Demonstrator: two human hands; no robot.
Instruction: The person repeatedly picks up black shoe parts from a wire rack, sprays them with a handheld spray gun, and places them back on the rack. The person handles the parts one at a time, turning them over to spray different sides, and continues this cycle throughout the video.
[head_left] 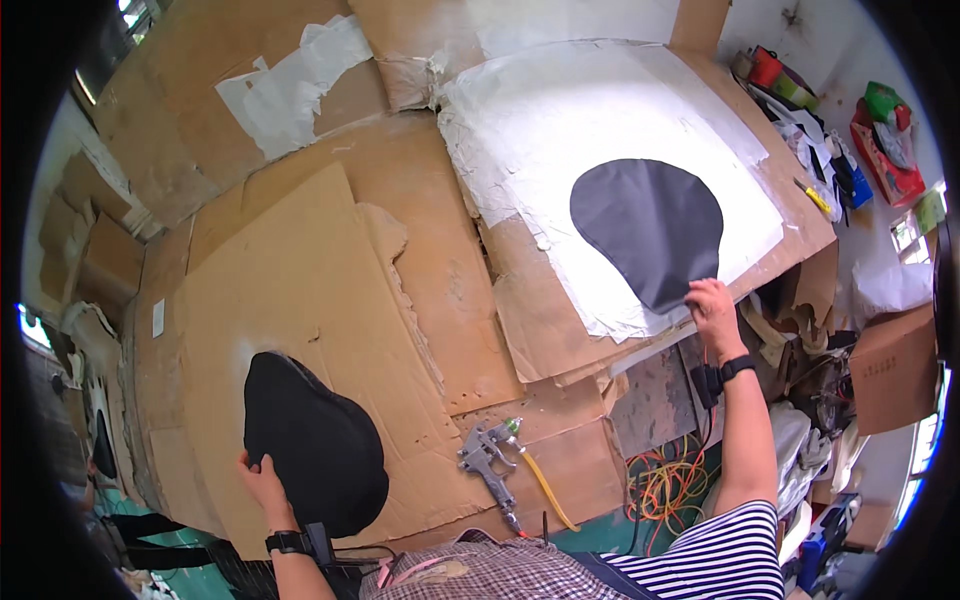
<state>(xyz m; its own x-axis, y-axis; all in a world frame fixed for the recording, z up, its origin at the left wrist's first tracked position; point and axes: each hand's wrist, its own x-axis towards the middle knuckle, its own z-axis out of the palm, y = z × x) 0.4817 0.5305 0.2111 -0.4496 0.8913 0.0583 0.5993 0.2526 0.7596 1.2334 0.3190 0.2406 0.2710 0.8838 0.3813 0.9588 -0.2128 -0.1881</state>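
A thick black pad (315, 440) with a rounded, saddle-like outline rests on the cardboard at the left. My left hand (265, 488) grips its left lower edge, thumb on top and the other fingers partly hidden. On white paper (530, 150) at the right lies a thin, dark, leather-like sheet (650, 220), broad at the far end and narrow toward me. The fingers of my right hand (712, 310) pinch the sheet's narrow near end. Between my hands, near the table's front edge, a metal spray gun (488, 465) lies on the cardboard.
A yellow hose (545, 488) runs beside the spray gun. Tangled orange and yellow cords (668, 490) hang below the front edge. A yellow-handled cutter (812, 196) lies at the right edge. Bags and an open cardboard box (893, 372) crowd the right side.
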